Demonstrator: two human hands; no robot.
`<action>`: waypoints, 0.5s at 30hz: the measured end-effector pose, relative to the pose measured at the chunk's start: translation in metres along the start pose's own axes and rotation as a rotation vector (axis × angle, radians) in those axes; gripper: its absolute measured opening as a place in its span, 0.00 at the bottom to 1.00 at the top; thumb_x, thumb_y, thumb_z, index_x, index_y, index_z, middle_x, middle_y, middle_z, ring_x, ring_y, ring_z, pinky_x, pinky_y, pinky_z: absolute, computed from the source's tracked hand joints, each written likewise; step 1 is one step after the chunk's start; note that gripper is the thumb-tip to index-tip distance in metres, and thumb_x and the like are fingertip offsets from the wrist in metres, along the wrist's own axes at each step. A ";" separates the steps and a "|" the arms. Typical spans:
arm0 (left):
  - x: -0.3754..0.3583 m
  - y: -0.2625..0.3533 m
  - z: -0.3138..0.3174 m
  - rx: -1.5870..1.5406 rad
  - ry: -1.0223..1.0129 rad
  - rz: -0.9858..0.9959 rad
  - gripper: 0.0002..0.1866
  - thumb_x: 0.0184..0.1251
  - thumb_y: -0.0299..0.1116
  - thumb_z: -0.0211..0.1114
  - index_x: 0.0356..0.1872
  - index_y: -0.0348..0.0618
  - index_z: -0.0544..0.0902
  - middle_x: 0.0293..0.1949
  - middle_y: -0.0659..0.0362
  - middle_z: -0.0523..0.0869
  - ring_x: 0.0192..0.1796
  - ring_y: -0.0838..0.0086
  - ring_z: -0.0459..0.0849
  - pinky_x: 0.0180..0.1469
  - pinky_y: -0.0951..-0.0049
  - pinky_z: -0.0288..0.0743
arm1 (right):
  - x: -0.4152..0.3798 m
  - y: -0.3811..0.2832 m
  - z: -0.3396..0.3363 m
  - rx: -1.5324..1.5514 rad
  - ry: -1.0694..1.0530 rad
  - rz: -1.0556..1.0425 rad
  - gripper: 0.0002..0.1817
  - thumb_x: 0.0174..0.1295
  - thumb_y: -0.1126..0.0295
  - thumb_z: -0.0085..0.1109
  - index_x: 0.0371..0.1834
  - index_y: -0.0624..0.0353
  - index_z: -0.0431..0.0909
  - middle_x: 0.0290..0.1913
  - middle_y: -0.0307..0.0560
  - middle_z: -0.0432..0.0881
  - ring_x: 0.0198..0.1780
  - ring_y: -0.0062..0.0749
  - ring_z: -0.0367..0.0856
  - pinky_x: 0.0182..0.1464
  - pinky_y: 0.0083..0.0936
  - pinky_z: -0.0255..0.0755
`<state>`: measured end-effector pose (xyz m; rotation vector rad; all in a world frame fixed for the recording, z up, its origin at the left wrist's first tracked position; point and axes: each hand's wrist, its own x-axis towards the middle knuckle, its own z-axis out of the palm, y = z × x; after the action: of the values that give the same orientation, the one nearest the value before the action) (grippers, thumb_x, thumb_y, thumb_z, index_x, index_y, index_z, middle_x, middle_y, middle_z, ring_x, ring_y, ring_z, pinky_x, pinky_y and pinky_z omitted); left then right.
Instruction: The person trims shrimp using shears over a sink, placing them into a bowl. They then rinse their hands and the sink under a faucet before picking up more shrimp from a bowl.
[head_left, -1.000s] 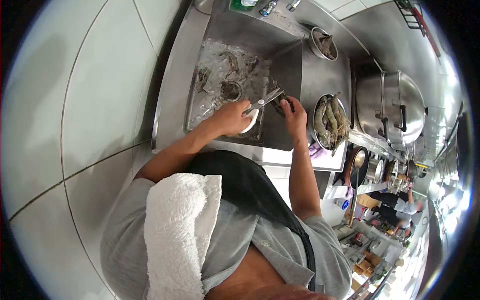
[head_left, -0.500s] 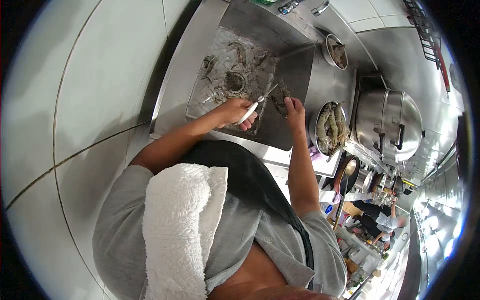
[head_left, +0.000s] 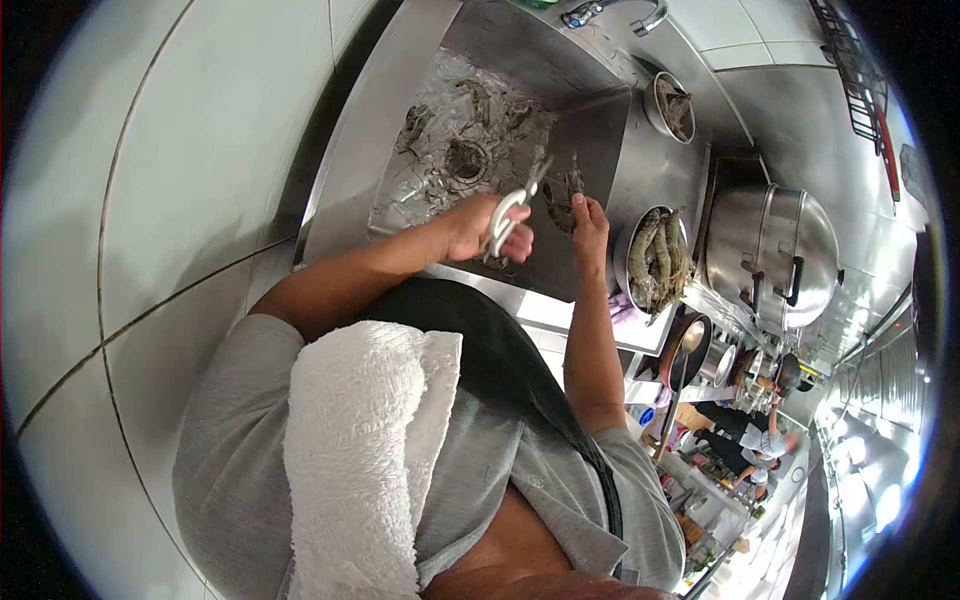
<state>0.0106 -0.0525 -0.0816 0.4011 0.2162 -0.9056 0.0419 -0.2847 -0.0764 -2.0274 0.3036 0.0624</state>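
Note:
My left hand (head_left: 482, 232) is closed around white-handled scissors (head_left: 505, 220), over the near side of a steel sink. The blades point up and away and look slightly parted and blurred. To the right, my right hand (head_left: 590, 222) pinches a raw grey shrimp (head_left: 559, 211) over the sink, its body hanging to the left of my fingers. The scissor tips are close to the shrimp but apart from it. Several more shrimp (head_left: 476, 102) lie among water and scraps around the drain (head_left: 466, 160). Beside my right hand, a round bowl (head_left: 632, 228) holds several whole shrimp (head_left: 657, 258).
A smaller metal bowl (head_left: 655, 108) with greyish shrimp pieces stands on the sink's right ledge, near the faucet (head_left: 600, 12). Farther right are a large lidded steel pot (head_left: 770, 255) and a pan with a ladle (head_left: 690, 340). Other people (head_left: 745, 440) stand in the background.
My left hand has moved slightly right and turned, swinging the scissors more upright. My right hand has kept its hold on the shrimp, nearly in place. The whole view has shifted slightly.

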 end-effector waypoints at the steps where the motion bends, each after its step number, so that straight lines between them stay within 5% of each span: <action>1: -0.005 -0.004 0.001 -0.031 -0.057 -0.062 0.14 0.64 0.35 0.63 0.44 0.38 0.73 0.32 0.46 0.83 0.31 0.61 0.86 0.35 0.62 0.85 | -0.001 -0.003 0.001 -0.015 0.003 0.009 0.20 0.66 0.55 0.56 0.44 0.66 0.77 0.35 0.35 0.78 0.39 0.18 0.71 0.43 0.17 0.65; 3: 0.003 -0.007 0.009 0.011 -0.057 -0.178 0.13 0.64 0.36 0.62 0.43 0.39 0.73 0.31 0.46 0.83 0.29 0.58 0.85 0.33 0.58 0.84 | -0.004 -0.007 0.002 -0.049 0.008 0.024 0.20 0.66 0.56 0.56 0.44 0.66 0.77 0.35 0.36 0.78 0.39 0.18 0.71 0.43 0.17 0.65; 5: 0.033 -0.004 0.006 0.064 0.091 0.018 0.12 0.65 0.36 0.61 0.39 0.37 0.74 0.29 0.46 0.83 0.29 0.57 0.85 0.33 0.59 0.83 | -0.001 0.004 0.003 0.063 0.010 0.021 0.20 0.67 0.56 0.56 0.43 0.66 0.78 0.36 0.36 0.78 0.38 0.18 0.71 0.43 0.17 0.66; 6: 0.060 -0.004 -0.015 -0.014 -0.038 0.144 0.12 0.66 0.35 0.60 0.36 0.34 0.76 0.29 0.47 0.83 0.29 0.59 0.85 0.34 0.61 0.84 | 0.002 0.011 0.004 0.120 0.014 0.019 0.20 0.67 0.56 0.55 0.43 0.66 0.78 0.36 0.36 0.78 0.38 0.18 0.72 0.43 0.18 0.66; 9: 0.030 0.021 0.007 -0.033 0.111 0.245 0.13 0.65 0.35 0.61 0.39 0.32 0.76 0.29 0.47 0.83 0.29 0.59 0.86 0.35 0.60 0.85 | 0.011 0.023 -0.004 0.076 0.061 -0.020 0.18 0.67 0.58 0.55 0.43 0.66 0.78 0.35 0.36 0.78 0.37 0.19 0.72 0.43 0.18 0.66; 15: 0.007 -0.008 0.018 -0.020 -0.073 -0.117 0.16 0.66 0.39 0.61 0.43 0.36 0.71 0.30 0.45 0.83 0.28 0.58 0.85 0.32 0.60 0.82 | -0.002 0.004 0.000 0.111 0.026 0.053 0.19 0.66 0.57 0.56 0.43 0.65 0.78 0.34 0.36 0.78 0.38 0.19 0.72 0.43 0.19 0.67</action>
<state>0.0084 -0.0700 -0.0696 0.3388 0.1826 -1.0305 0.0386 -0.2857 -0.0793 -1.9118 0.3689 0.0515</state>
